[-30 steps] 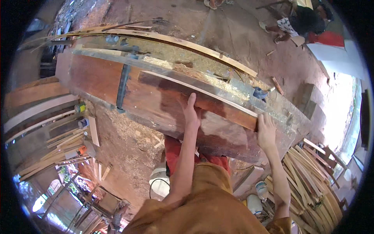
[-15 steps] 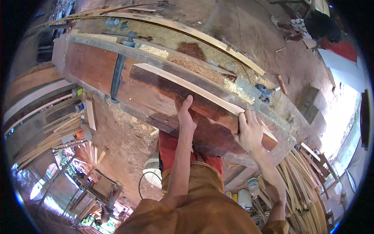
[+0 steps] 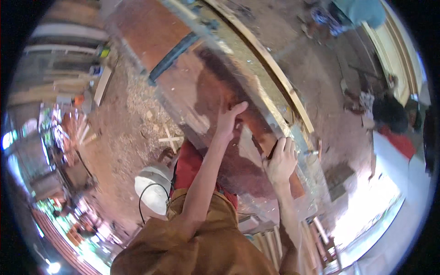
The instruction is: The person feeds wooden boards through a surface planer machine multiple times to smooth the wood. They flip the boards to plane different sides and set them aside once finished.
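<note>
I can read no words, labels, numbers or signs anywhere in view; any marking on the small green-and-yellow can (image 3: 104,52) to my left is too blurred.

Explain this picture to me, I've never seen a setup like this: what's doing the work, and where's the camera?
There's no machine, just a person's two bare hands. The view looks down from a fisheye camera worn on the head, the left one of a pair, so straight edges bend near the rim. A dark bar crosses the long bench. The right hand grips a brown board over the bench. The left hand is against it too, thumb showing, its other fingers mostly hidden. Pale shavings lie on the ground beside the bench.
</note>
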